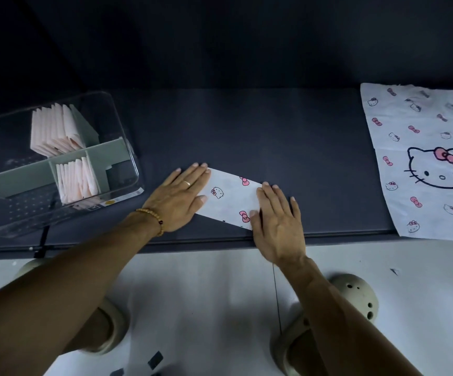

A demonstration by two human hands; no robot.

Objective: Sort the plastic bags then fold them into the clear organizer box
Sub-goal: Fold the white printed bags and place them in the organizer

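Near the table's front edge, a folded printed bag [230,198] lies flat as a slanted strip. Left hand [178,198] and right hand [277,222] press its ends, fingers straight and close together. Bare dark table [260,131] lies beyond. Clear organizer box [127,147] at left holds pink folded bags [54,128], apparently upright; an unfolded printed bag [420,158] lies at right.

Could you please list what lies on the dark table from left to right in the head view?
Organizer box → left hand → folded bag → right hand → flat bag.
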